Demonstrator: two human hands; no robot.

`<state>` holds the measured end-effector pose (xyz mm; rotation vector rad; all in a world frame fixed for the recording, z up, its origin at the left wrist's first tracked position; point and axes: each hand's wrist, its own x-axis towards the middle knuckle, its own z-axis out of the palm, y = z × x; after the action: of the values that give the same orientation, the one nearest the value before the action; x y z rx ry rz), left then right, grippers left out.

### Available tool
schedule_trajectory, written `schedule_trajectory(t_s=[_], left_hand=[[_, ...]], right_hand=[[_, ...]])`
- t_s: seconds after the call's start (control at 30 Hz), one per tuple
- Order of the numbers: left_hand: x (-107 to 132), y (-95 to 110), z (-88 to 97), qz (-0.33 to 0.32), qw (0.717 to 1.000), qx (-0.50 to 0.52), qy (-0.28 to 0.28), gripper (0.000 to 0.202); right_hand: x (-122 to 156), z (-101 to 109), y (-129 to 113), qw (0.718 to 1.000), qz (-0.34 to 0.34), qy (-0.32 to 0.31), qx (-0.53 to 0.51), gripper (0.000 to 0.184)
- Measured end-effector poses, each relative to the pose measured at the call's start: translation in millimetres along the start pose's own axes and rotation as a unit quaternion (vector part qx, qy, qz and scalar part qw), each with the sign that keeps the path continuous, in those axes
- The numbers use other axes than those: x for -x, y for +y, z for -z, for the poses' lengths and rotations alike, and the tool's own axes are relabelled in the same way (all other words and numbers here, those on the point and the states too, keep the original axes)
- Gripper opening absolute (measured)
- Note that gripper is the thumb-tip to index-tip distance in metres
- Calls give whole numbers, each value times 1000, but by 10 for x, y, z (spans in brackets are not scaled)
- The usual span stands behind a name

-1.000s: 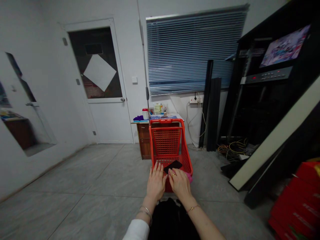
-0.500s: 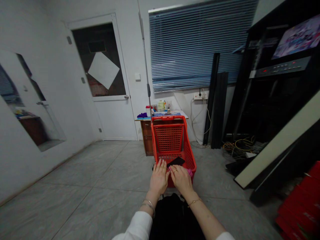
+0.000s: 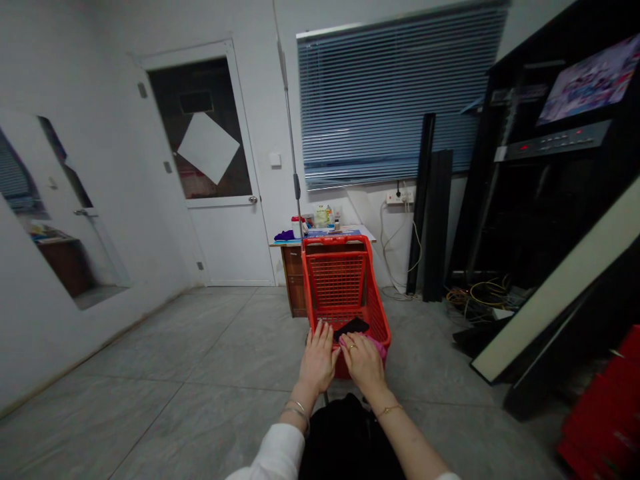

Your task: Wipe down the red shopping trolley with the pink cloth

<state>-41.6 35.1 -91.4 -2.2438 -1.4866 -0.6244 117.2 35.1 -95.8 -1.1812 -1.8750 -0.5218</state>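
Observation:
Directly in front of me is a red plastic shopping cart (image 3: 337, 277) with lattice walls. My left hand (image 3: 317, 353) is closed over its near rim, fingers reaching over the edge. Beside it, my right hand (image 3: 363, 360) curls over the same rim, thumb close to the left one. Bright pink cloth-like material (image 3: 376, 344) shows under and beside the right fingers. A flat black item (image 3: 353, 327) lies inside the cart just beyond my hands. The fingertips' undersides are hidden.
Behind the cart stands a small brown table (image 3: 295, 280) with bottles and a purple cloth (image 3: 285, 235). A white door (image 3: 230, 243) is at the back left. On the right are a black rack (image 3: 530, 193), tangled cables (image 3: 480, 293), a leaning pale panel (image 3: 550, 293) and red boxes (image 3: 605, 407).
The room has shifted slightly downward in view, and its left and right sides have drawn a little inward. Both hands keep their place on the cart's rim.

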Motion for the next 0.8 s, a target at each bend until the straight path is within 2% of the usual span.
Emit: schedule_trajectory(t_s=[0.1,0.2,0.27,0.4,0.47,0.53,0.7,0.73,0.8], left_hand=[[-2,-49,41,-10,1000,-4,-1,55],[-19,10,10,-17,1000,10,-5,57],[-34,65,-33,-12,1000,18,-11,59],[-51,60,-88,-1,999,10,-31,64],[-50,2,-86,-6,999,7,-34,65],[-45,-47,-73,-13,1000,5,-26,64],[-46,18,-77,-21,1000,13,-2,63],[-51,52,-86,-18,1000,16,-1,62],[-65,104,-104,-12,1000,21,-2,62]], right_hand=[[-2,105,296,1000,5,-16,-18,26],[16,177,562,999,-33,-8,-4,27],[13,160,532,999,-51,-2,17,26],[-44,33,121,999,-22,-11,31,23],[-72,10,7,1000,-1,-13,23,24],[-70,46,79,1000,10,-11,17,25],[25,224,604,1000,-18,10,21,25],[33,232,632,999,-30,15,26,25],[20,196,544,998,-47,16,34,25]])
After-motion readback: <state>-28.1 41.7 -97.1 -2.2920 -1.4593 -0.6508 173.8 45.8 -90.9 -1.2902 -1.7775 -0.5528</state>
